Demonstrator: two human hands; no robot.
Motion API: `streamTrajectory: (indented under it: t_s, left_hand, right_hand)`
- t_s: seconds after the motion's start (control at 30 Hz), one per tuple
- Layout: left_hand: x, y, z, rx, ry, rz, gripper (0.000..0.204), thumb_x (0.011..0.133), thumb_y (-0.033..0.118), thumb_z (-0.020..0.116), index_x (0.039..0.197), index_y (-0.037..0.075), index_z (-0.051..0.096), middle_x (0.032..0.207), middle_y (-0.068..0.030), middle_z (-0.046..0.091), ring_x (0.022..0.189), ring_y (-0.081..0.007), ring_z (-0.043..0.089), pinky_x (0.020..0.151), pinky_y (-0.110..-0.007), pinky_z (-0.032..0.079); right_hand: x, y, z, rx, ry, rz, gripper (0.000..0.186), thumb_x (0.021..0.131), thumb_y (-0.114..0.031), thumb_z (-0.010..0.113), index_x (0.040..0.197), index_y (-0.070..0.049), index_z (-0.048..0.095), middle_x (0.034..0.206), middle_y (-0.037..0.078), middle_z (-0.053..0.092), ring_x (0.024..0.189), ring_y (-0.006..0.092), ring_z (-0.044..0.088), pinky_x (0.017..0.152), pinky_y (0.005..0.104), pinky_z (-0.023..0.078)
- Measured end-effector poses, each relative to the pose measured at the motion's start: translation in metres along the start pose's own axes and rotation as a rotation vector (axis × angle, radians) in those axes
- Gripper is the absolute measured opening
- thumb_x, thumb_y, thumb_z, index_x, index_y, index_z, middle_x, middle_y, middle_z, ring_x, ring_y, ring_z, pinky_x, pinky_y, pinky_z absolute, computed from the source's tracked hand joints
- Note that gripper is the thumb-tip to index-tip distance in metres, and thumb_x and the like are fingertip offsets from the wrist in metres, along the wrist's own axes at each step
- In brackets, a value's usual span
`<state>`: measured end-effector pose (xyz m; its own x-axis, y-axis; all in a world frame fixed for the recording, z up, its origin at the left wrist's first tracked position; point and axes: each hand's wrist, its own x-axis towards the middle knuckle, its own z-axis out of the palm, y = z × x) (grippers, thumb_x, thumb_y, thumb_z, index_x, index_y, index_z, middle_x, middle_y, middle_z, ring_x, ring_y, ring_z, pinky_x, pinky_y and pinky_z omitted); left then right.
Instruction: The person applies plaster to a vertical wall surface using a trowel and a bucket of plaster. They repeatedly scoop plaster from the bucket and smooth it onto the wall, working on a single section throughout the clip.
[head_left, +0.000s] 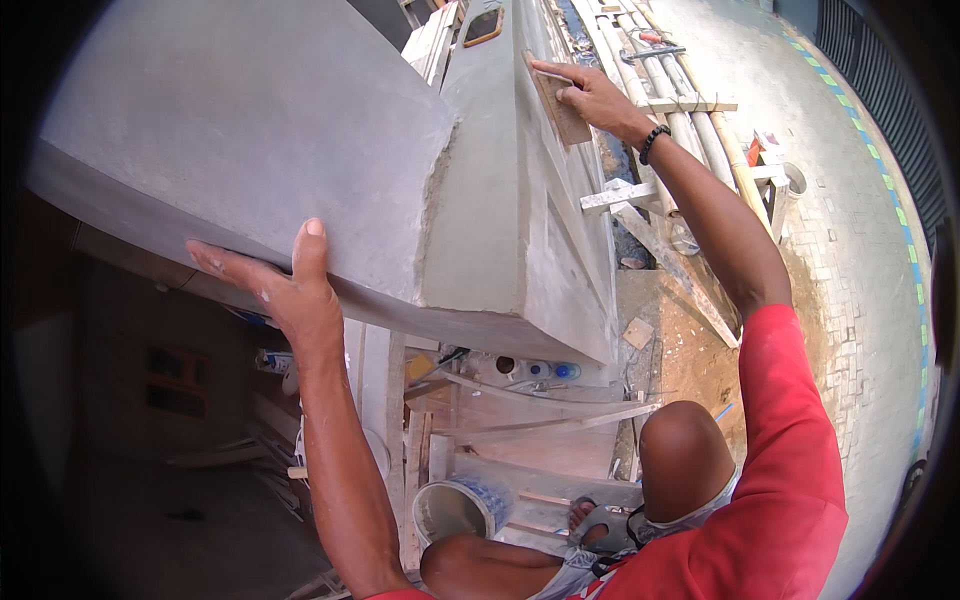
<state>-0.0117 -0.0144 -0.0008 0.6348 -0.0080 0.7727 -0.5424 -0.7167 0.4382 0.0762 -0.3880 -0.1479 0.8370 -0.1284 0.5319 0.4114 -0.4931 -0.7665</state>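
My left hand (300, 285) rests against the lower edge of a grey plastered concrete slab (240, 120), with thumb raised and fingers stretched along the edge. At upper centre, my right hand (590, 100) grips a flat rectangular wooden float (565, 125) held against the side of a narrower plastered concrete band (470, 180), its index finger extended over the tool. A rough seam runs between the slab and this band. A small framed opening (483, 25) shows near the band's top.
Bamboo poles and timber braces (700, 150) lie along the right, beside a paved lane (850, 300) and a dark slatted gate (895, 130). Below me are planks, a bucket (450, 510) and small containers (550, 370). My knees and sandalled foot show low; a shadowed space drops away at left.
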Motion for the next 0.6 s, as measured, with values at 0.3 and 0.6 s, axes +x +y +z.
streamTrajectory:
  t_s: [0.3, 0.6]
  left_hand:
    - [-0.002, -0.001, 0.000, -0.009, -0.003, -0.008, 0.110, 0.084, 0.038, 0.066, 0.150, -0.007, -0.010, 0.158, -0.0273, -0.007, 0.148, -0.0346, -0.002, 0.120, -0.044, 0.004]
    - [-0.005, 0.009, 0.002, -0.051, -0.017, -0.061, 0.110, 0.084, 0.039, 0.065, 0.150, -0.007, -0.012, 0.158, -0.0243, -0.009, 0.148, -0.0324, 0.000, 0.120, -0.043, 0.006]
  right_hand:
    - [-0.043, 0.019, 0.034, -0.021, -0.063, -0.042, 0.054, 0.081, -0.005, 0.044, 0.131, -0.016, 0.061, 0.114, 0.018, 0.068, 0.091, 0.0281, 0.064, 0.089, 0.0344, 0.048]
    - [-0.006, -0.011, 0.023, 0.107, -0.034, 0.025, 0.055, 0.081, -0.007, 0.044, 0.132, -0.017, 0.062, 0.117, 0.015, 0.067, 0.102, 0.0226, 0.063, 0.095, 0.0336, 0.049]
